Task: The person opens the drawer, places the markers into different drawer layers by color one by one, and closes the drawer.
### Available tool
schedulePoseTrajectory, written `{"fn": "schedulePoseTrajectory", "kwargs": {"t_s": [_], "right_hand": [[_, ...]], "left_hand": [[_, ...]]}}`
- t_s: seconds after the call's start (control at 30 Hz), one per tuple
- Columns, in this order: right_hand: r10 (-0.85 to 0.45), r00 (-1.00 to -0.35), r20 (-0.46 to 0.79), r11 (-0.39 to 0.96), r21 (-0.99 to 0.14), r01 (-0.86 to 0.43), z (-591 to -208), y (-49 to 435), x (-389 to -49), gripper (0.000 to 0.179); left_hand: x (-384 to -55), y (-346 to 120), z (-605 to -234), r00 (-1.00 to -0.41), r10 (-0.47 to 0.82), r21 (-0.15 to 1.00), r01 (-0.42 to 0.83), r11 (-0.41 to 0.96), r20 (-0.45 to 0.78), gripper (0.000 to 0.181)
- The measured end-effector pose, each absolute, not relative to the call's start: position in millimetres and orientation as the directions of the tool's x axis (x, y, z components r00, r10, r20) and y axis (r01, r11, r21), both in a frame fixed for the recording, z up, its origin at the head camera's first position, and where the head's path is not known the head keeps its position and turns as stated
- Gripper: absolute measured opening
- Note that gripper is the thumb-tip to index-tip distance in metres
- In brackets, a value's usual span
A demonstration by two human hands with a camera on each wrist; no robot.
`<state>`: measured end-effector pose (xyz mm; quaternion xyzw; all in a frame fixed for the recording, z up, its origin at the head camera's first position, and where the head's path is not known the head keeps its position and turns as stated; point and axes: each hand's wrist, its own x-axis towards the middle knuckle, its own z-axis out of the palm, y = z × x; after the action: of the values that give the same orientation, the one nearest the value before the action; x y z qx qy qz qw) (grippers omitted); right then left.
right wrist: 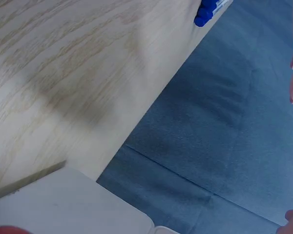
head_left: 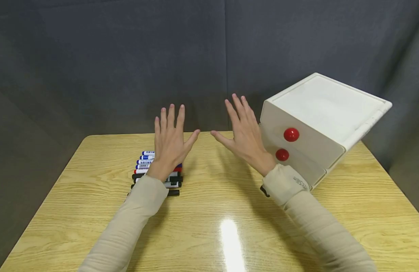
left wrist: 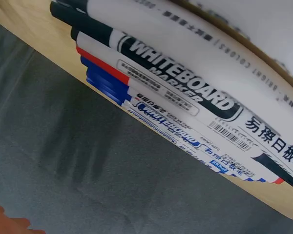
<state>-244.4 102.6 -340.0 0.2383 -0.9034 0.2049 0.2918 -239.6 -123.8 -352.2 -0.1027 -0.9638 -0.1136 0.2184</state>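
Head view, row of slim white-barrelled plastic whiteboard markers with blue, red and black caps [head_left: 143, 166]: lies side by side on the pale wood-grain tabletop [head_left: 213, 196], left of centre, beneath the left hand [head_left: 169, 143].
Marker handling: probably light, stiff and sturdy; smooth round barrels look apt to roll, and neighbours may shift when one is lifted.
Marker hold: pinch across mid-barrel, best begun at an outer end of the row, where one side is free.
Left hand: fingers straight and spread, holding nothing, seemingly raised above the row.
Right hand [head_left: 244, 136]: fingers extended and parted, holding nothing, near the white box-shaped two-drawer cabinet [head_left: 326, 109].
Cabinet handling: likely rigid plastic, heavier than any marker; its round glossy red knobs [head_left: 291, 134] offer the natural hold, though perhaps a slippery one.
Hidden: left hand and left beige sleeve [head_left: 131, 219] cover parts of the row, leaving the exact count uncertain; right beige sleeve [head_left: 325, 223] overlaps the lower drawer front; drawer interiors are out of sight.
Wrist views: barrels are cropped in the left; only blue cap ends and part of the cabinet show in the right.
Small dark object under the right cuff [head_left: 264, 191]: unidentifiable.
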Motion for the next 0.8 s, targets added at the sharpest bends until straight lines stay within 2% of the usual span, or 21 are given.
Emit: {"fn": "schedulePoseTrajectory", "kwargs": {"t_s": [0.8], "right_hand": [[-0.316,-0.668,0.674,0.767,-0.232,-0.598,-315.2,122.2,-211.2,0.09]], "left_hand": [[-226.9,-110.3,-342.0,-0.874,0.188,0.192,0.299,0.935,0.448,0.083]]}}
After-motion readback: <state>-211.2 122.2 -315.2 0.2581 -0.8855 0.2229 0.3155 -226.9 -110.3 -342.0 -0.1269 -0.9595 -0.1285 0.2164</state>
